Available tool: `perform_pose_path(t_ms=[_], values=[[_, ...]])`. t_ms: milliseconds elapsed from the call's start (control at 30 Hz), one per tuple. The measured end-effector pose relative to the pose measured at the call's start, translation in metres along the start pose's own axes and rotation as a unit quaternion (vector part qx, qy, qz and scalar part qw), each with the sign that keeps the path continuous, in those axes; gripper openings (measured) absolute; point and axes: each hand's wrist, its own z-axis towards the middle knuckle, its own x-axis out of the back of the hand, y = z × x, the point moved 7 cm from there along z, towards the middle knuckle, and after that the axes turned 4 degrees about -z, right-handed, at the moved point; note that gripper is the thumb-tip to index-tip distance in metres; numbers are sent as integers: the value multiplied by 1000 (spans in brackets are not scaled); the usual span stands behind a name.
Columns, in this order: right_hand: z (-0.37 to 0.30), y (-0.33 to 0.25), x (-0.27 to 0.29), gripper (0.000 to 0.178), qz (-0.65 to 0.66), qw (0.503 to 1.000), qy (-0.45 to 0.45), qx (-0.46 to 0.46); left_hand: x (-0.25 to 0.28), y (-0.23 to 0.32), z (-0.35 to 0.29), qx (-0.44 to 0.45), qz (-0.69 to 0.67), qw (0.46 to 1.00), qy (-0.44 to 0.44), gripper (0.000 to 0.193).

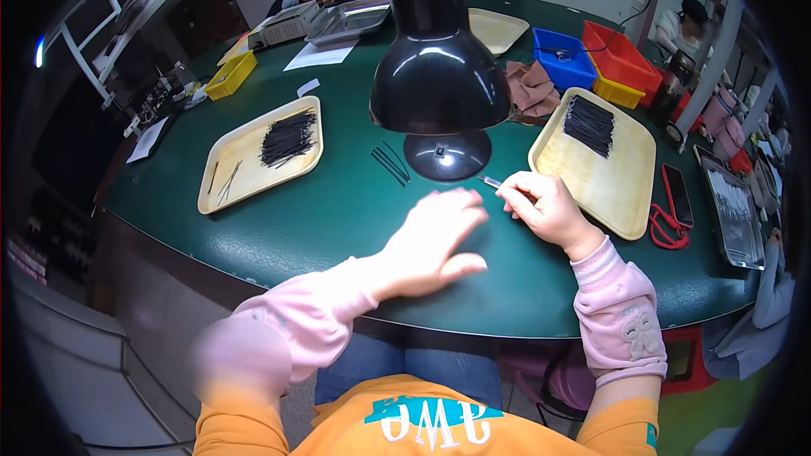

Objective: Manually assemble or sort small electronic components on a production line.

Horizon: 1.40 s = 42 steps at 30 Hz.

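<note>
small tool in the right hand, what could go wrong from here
The tool points toward the lamp base, so its tip might scrape or catch there. The open left hand is near the right hand and could perhaps get poked if the tool slips. The black strips lie loose beside the lamp base, so a stray brush of the left hand might scatter them.

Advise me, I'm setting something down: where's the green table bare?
Free: the green table between left tray and left hand, and between right hand and near edge. Crowded: right of right tray, with phone and red scissors; beside the lamp, with black strips.
</note>
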Motion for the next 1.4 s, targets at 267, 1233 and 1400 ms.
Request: perform_pose_path(t_ms=[267,1233,1400], values=[[4,4,-2,15,29,999,-25,-11,-132,169,-23,-96,-387,800,-449,72],[-2,16,-3,30,337,930,1,-145,-15,42,-3,-35,-248,959,-130,43],[2,6,-4,50,595,785,25,-173,46,-58,-50,49,-48,995,-69,54]])
